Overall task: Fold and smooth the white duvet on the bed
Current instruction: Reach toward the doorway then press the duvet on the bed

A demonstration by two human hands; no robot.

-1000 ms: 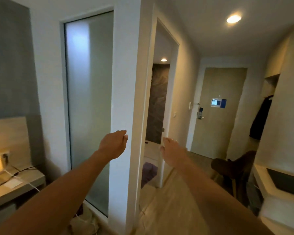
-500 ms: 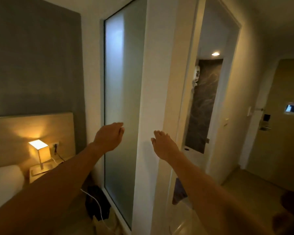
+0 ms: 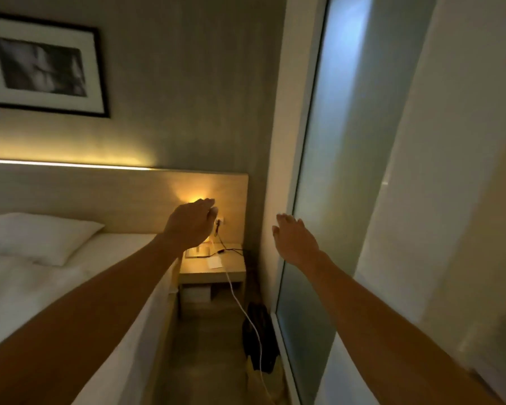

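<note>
The bed lies at the lower left, covered by the white duvet (image 3: 18, 290), with a white pillow (image 3: 38, 238) at its head against a wooden headboard (image 3: 100, 194). Both my arms reach forward in the air. My left hand (image 3: 192, 223) hovers palm down in front of the bedside lamp glow, fingers relaxed, holding nothing. Near the frosted glass panel, my right hand (image 3: 295, 239) is also empty with fingers loosely spread. Neither hand touches the duvet.
A wooden nightstand (image 3: 214, 270) stands between bed and wall, with a paper slip and cables on it. A white cable (image 3: 246, 317) trails to the floor beside a dark bag (image 3: 259, 337). A frosted glass panel (image 3: 333, 200) is at the right. A framed picture (image 3: 41, 65) hangs above.
My view has swung left from the hallway and bathroom doorway to the bed and nightstand. Both hands stay raised and empty in front of me.
</note>
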